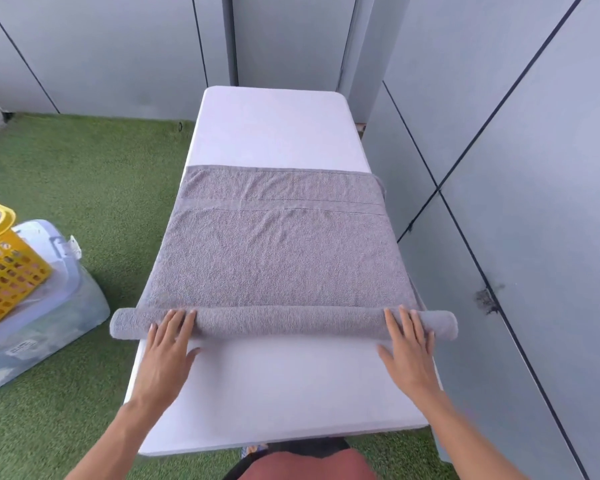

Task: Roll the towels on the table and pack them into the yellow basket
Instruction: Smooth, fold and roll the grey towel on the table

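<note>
A grey towel (278,251) lies spread over the middle of the white worktop (274,129), and its near edge is already wound into a thin roll (284,322) that runs across the lower middle of the frame, its ends sticking out past both sides of the worktop. The left hand (168,341) rests on the roll towards its left end, and the right hand (409,339) rests on it towards its right end. Both lie flat, fingers straight and slightly spread over the top of the roll, thumbs on the bare worktop in front of it; neither hand is closed around the cloth.

The roll looks only a few turns thick. Most of the towel remains flat beyond it, up to the far hem in the centre of the frame, so this rolling is at an early stage and a good stretch remains to be wound.

The basket (0,258) sits at the left edge of the frame, on top of a clear plastic bin (59,306) on the green turf (94,161). Its inside is barely in view, so whether any towels are packed cannot be told. No other towel shows on the worktop. What is left, at least: finish this roll and carry it over to the basket.
</note>
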{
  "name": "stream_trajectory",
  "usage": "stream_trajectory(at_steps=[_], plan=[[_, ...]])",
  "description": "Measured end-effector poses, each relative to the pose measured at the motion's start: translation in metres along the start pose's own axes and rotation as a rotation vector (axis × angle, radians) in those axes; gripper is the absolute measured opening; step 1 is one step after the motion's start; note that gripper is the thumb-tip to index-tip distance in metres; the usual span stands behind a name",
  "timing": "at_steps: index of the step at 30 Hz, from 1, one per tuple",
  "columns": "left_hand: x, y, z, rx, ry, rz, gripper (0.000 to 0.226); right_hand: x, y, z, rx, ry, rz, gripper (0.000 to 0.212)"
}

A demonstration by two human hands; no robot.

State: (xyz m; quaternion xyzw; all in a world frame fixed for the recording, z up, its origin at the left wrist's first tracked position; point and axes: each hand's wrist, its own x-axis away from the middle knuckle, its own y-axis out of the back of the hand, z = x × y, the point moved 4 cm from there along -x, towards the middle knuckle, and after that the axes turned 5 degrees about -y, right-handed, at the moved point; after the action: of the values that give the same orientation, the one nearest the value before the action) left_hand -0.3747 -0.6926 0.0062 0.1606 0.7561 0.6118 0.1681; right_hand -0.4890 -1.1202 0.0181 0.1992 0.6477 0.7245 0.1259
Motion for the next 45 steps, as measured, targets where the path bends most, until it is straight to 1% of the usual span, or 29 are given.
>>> stream_trajectory(at_steps=[2, 4, 6, 8, 10, 12, 13, 14, 15, 16, 17, 18, 19, 20, 22, 24, 26, 28, 30, 33, 35, 36, 37, 38, 39, 41, 42, 43, 45], plan=[[-0.018, 0.009, 0.004, -0.035, 0.042, 0.002, 0.068, -0.014, 0.009, 0.004, -0.035, -0.017, -0.008, 0.057], [-0.03, 0.016, 0.005, -0.077, 0.046, 0.01, 0.051, -0.023, 0.018, 0.005, -0.056, 0.001, -0.008, 0.046], [-0.033, 0.02, 0.006, -0.066, 0.076, 0.075, 0.038, -0.024, 0.021, 0.002, -0.055, 0.019, 0.069, 0.041], [-0.032, 0.021, 0.008, -0.079, 0.112, 0.229, 0.033, -0.021, 0.022, -0.005, -0.039, 0.047, 0.175, 0.041], [-0.035, 0.023, 0.012, -0.017, 0.109, 0.444, 0.029, -0.023, 0.031, -0.01, -0.053, 0.058, 0.332, 0.04], [-0.043, 0.027, 0.017, 0.148, 0.108, 0.602, 0.026, -0.032, 0.039, -0.012, -0.196, 0.018, 0.522, 0.037], [-0.048, 0.03, 0.019, 0.226, 0.13, 0.633, 0.028, -0.037, 0.041, -0.012, -0.303, -0.019, 0.564, 0.037], [-0.053, 0.031, 0.024, 0.312, 0.18, 0.614, 0.033, -0.041, 0.042, -0.011, -0.403, -0.062, 0.526, 0.04], [-0.056, 0.033, 0.029, 0.398, 0.231, 0.532, 0.039, -0.046, 0.044, -0.011, -0.476, -0.088, 0.389, 0.041], [-0.057, 0.035, 0.031, 0.444, 0.251, 0.401, 0.042, -0.046, 0.046, -0.011, -0.495, -0.102, 0.197, 0.039], [-0.055, 0.041, 0.03, 0.428, 0.241, 0.218, 0.04, -0.044, 0.046, -0.009, -0.468, -0.098, 0.042, 0.034], [-0.049, 0.045, 0.026, 0.35, 0.2, 0.049, 0.034, -0.037, 0.043, -0.006, -0.407, -0.079, -0.055, 0.032], [-0.04, 0.045, 0.02, 0.259, 0.141, -0.064, 0.028, -0.028, 0.037, -0.001, -0.329, -0.053, -0.089, 0.034], [-0.029, 0.04, 0.014, 0.18, 0.073, -0.111, 0.033, -0.019, 0.029, 0.004, -0.245, -0.028, -0.07, 0.04], [-0.011, 0.024, 0.003, 0.096, -0.028, -0.056, 0.053, -0.006, 0.015, 0.008, -0.082, 0.014, 0.026, 0.061], [-0.011, 0.016, 0.004, 0.045, -0.052, -0.035, 0.064, -0.011, 0.009, 0.009, 0.012, 0.02, 0.088, 0.067], [-0.024, 0.019, 0.004, 0.022, 0.009, 0.007, 0.069, -0.022, 0.017, 0.013, -0.019, 0.016, 0.091, 0.058], [-0.037, 0.027, -0.001, -0.015, 0.059, 0.025, 0.061, -0.033, 0.026, 0.014, -0.063, 0.029, 0.1, 0.049], [-0.04, 0.029, -0.003, -0.06, 0.062, 0.045, 0.049, -0.036, 0.03, 0.01, -0.053, 0.052, 0.182, 0.046], [-0.029, 0.026, 0.0, -0.091, 0.035, 0.046, 0.044, -0.035, 0.038, -0.002, -0.095, 0.082, 0.444, 0.043], [-0.023, 0.025, 0.001, -0.098, 0.029, 0.054, 0.045, -0.038, 0.042, -0.008, -0.233, 0.047, 0.668, 0.034], [-0.023, 0.025, 0.001, -0.092, 0.033, 0.065, 0.045, -0.041, 0.044, -0.008, -0.296, 0.02, 0.719, 0.03], [-0.024, 0.025, 0.001, -0.081, 0.046, 0.086, 0.044, -0.046, 0.046, -0.008, -0.362, -0.007, 0.687, 0.028], [-0.025, 0.025, 0.001, -0.071, 0.065, 0.11, 0.043, -0.05, 0.045, -0.008, -0.395, -0.029, 0.576, 0.03], [-0.027, 0.025, 0.001, -0.06, 0.086, 0.134, 0.042, -0.052, 0.044, -0.007, -0.398, -0.047, 0.396, 0.032], [-0.028, 0.026, 0.0, -0.043, 0.115, 0.142, 0.041, -0.04, 0.045, 0.0, -0.295, -0.047, 0.026, 0.027], [-0.027, 0.026, 0.001, -0.035, 0.119, 0.136, 0.04, -0.029, 0.043, 0.007, -0.221, -0.009, -0.073, 0.028], [-0.026, 0.026, 0.001, -0.029, 0.113, 0.127, 0.04, -0.016, 0.039, 0.013, -0.154, 0.023, -0.091, 0.035], [-0.025, 0.025, 0.004, -0.023, 0.097, 0.098, 0.038, 0.0, 0.024, 0.015, -0.041, 0.035, 0.011, 0.058]])
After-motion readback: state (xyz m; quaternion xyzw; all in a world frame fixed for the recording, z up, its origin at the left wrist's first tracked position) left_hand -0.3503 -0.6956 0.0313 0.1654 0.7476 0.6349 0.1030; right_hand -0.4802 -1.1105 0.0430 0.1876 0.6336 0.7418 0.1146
